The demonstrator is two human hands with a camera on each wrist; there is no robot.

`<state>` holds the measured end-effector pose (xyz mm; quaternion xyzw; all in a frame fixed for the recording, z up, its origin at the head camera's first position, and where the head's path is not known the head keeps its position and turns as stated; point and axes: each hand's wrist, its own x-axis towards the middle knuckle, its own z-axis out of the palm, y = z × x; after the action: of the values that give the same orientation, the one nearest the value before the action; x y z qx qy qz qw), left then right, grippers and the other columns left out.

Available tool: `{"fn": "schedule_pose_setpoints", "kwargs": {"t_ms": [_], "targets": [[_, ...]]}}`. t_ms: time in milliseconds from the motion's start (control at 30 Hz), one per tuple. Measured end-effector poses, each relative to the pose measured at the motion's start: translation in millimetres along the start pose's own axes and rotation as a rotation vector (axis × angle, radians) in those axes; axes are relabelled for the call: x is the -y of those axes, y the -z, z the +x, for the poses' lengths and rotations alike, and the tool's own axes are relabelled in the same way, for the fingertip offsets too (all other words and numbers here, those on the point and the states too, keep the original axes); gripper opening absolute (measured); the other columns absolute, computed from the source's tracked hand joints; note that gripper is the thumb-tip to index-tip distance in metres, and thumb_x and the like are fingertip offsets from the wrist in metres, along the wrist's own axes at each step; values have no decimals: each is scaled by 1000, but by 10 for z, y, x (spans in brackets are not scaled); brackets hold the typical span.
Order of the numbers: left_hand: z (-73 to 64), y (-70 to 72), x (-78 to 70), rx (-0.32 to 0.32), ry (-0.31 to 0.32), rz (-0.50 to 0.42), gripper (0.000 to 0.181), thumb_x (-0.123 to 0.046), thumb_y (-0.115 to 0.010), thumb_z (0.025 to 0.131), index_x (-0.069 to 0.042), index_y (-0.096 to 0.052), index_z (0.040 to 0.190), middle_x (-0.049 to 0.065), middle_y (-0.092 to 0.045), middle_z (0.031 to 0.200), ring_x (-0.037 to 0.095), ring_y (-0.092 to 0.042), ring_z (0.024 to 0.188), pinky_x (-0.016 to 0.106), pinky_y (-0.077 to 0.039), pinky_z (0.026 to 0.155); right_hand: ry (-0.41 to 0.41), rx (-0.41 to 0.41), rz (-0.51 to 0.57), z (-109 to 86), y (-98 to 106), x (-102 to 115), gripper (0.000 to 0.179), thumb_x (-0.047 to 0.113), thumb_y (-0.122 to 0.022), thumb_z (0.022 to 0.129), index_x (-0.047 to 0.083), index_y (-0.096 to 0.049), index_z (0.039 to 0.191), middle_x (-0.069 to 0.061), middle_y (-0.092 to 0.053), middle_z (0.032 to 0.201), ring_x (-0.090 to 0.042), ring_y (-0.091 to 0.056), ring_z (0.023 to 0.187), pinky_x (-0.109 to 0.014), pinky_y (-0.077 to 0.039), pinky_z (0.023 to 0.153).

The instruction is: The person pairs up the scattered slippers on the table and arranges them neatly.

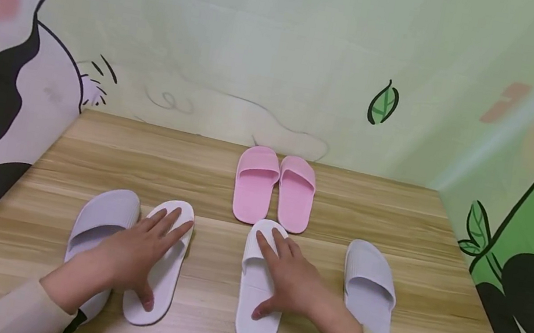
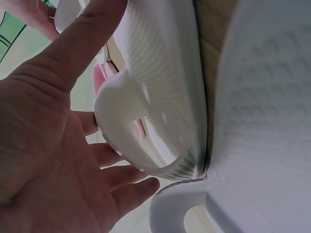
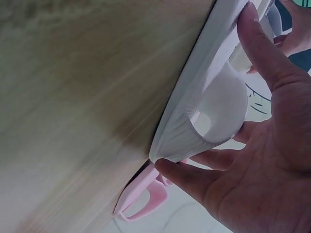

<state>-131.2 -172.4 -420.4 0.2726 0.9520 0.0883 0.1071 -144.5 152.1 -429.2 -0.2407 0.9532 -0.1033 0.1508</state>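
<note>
Two white slippers lie apart on the wooden surface, toes pointing away from me. My left hand (image 1: 133, 253) spreads over the left white slipper (image 1: 166, 282), its fingers at the strap and its thumb over the footbed. Over the right white slipper (image 1: 252, 291) lies my right hand (image 1: 297, 283), fingers loosely spread around the strap and thumb at the footbed. In the left wrist view the fingers touch the strap (image 2: 116, 104) from outside. The right wrist view has the thumb (image 3: 257, 36) on the slipper's edge and a fingertip near its toe.
A pale lilac slipper (image 1: 106, 210) lies left of the left white one, partly under my forearm. Another pale lilac slipper (image 1: 373, 269) lies at the right. Behind, a pink slipper (image 1: 253, 193) and its mate (image 1: 295, 203) stand near the painted wall (image 1: 294, 65).
</note>
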Motion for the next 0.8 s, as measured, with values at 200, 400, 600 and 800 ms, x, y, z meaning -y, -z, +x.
{"fn": "schedule_pose_setpoints", "kwargs": {"t_ms": [200, 400, 600, 800], "targets": [[-5, -26, 29, 0, 0, -25, 151, -51, -101, 43, -9, -22, 165, 30, -14, 170, 55, -22, 153, 67, -35, 117, -14, -15, 24, -14, -38, 17, 140, 50, -99, 58, 20, -17, 168, -18, -14, 173, -45, -24, 155, -62, -52, 104], [-16, -51, 57, -16, -4, -29, 152, -50, -101, 42, -9, -23, 165, 29, -14, 170, 55, -22, 153, 69, -34, 117, -2, -20, 18, -9, -61, 58, 141, 48, -100, 58, 20, -16, 168, -18, -12, 174, -47, -23, 156, -63, -52, 102], [-15, -62, 70, -47, -27, -14, 152, -50, -102, 38, -9, -27, 163, 30, -19, 169, 55, -25, 152, 73, -29, 118, 11, -25, -2, 5, -82, 128, 141, 46, -101, 57, 20, -17, 168, -19, -13, 173, -48, -23, 156, -59, -52, 107], [-29, -73, 84, -46, -22, 0, 152, -51, -102, 37, -10, -28, 163, 29, -19, 169, 55, -25, 152, 73, -27, 118, 22, -34, -18, 22, -101, 211, 141, 46, -101, 57, 21, -18, 167, -19, -14, 173, -48, -24, 155, -55, -54, 105]]}}
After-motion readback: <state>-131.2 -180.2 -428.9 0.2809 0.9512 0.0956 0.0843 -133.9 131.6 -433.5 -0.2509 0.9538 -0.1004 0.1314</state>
